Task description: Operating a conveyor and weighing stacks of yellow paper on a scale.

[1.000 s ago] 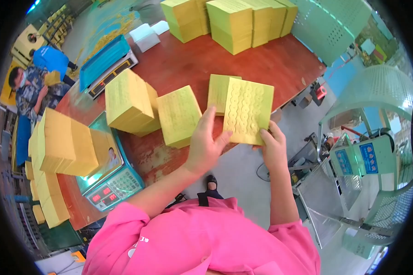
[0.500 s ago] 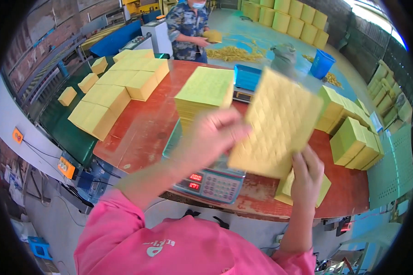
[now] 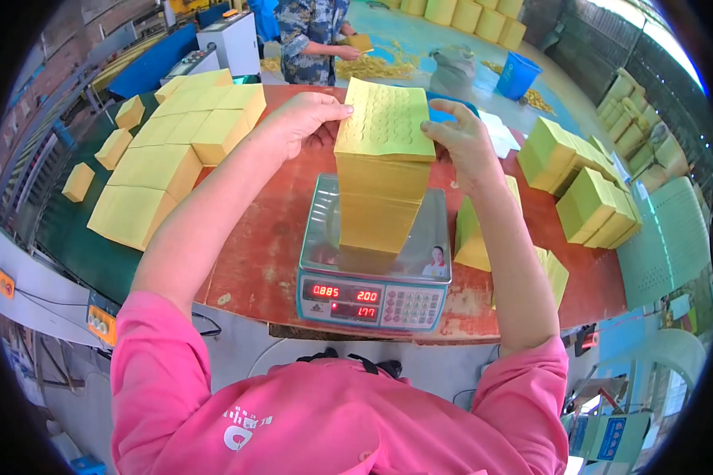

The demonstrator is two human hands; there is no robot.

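Observation:
A tall stack of yellow paper (image 3: 380,198) stands upright on the pan of a digital scale (image 3: 408,309), whose red display is lit. Across its top lies a bundle of embossed yellow paper sheets (image 3: 390,119) with rows of curved cuts. My left hand (image 3: 307,120) pinches the left edge of this bundle between thumb and fingers. At the opposite edge, my right hand (image 3: 463,142) grips it the same way. Close to my right forearm are smaller yellow paper stacks (image 3: 473,233), partly hidden by the arm.
Blocks of yellow paper (image 3: 146,182) fill the left of the red table (image 3: 253,253), reaching onto a green conveyor belt (image 3: 87,226). More paper stacks (image 3: 578,162) stand at the right. Beyond the table a person (image 3: 309,39) holds yellow paper near a blue bin (image 3: 519,75).
The embossed sheets, earlier held tilted in the air to the right, now lie flat on the stack. Both hands have moved to its top edges, and the view has shifted.

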